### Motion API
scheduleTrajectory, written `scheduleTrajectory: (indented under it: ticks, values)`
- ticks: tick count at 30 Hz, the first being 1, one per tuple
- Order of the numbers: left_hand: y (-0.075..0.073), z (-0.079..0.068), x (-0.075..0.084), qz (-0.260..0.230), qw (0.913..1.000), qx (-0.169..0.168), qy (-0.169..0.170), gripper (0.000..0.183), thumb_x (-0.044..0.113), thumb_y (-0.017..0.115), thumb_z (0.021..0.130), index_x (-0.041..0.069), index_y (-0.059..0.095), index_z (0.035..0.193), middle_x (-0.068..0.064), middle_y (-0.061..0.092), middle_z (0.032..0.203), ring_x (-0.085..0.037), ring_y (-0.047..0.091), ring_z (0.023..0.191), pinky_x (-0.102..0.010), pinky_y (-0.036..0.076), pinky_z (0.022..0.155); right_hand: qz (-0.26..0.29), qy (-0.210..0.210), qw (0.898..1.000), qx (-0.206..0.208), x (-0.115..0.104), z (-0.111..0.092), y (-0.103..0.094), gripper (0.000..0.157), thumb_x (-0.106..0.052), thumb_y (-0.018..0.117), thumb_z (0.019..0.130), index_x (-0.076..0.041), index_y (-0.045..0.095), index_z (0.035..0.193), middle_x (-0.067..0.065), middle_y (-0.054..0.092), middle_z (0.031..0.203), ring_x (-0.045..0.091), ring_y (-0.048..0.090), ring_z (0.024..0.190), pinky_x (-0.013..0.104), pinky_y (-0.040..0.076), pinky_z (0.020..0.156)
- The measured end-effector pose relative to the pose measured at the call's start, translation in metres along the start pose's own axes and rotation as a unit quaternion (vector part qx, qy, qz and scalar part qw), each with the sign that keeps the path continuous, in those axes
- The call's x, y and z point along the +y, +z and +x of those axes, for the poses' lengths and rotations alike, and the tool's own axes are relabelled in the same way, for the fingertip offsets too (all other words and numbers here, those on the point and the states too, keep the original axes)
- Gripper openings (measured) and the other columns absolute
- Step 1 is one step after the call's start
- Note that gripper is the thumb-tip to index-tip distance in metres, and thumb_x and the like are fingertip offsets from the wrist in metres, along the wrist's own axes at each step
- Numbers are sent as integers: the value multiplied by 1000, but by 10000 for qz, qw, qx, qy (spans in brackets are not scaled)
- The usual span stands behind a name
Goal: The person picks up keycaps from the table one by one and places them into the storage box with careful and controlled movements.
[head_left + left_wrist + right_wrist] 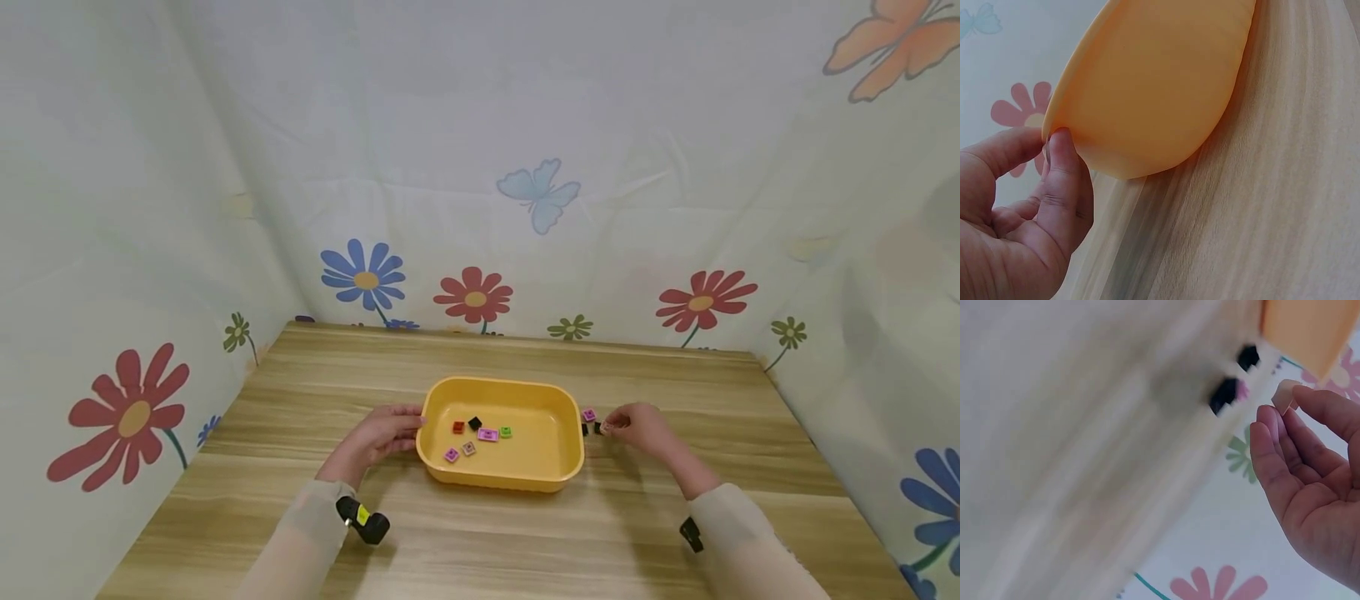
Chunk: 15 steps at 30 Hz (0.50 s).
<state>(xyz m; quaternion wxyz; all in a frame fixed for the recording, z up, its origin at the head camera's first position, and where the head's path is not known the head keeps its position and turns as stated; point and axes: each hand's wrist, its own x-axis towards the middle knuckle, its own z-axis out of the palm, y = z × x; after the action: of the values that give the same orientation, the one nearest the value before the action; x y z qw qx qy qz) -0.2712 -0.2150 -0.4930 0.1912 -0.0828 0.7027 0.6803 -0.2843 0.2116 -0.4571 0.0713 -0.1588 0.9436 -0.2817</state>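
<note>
A yellow plastic tray stands on the wooden table, with several small building bricks lying in its left half. My left hand pinches the tray's left rim between thumb and fingers, as the left wrist view shows up close. To the right of the tray, my right hand pinches a small pale beige brick between thumb and fingertip. Close beside that hand lie a pink brick and two black bricks, one black brick near the fingers and another black brick nearer the tray.
Inside the tray are a red brick, a black brick, a long pink brick, a green brick, a small pink brick and a beige brick. A flowered cloth hangs behind the table.
</note>
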Motion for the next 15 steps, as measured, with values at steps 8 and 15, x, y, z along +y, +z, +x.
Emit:
scheduleTrajectory:
  ticks: [8,15]
  values:
    - [1,1,1,44,9999,85,-37,46,7,60,101,-14,50,141,-14,73,111,-10,68,81,-21,61,70,-288,-27,9996,-36,-6,6,-28,23,-13,67,96,6,74,107,18,75,97,21,65,82,37,59,72]
    - [0,2,1,-11,10000,80,-45,45,6,60,100,-13,51,140,-9,74,104,-9,67,79,-20,60,69,-66,-228,9990,-383,-19,14,-48,25,-13,66,98,7,72,111,20,74,101,23,67,87,41,61,79]
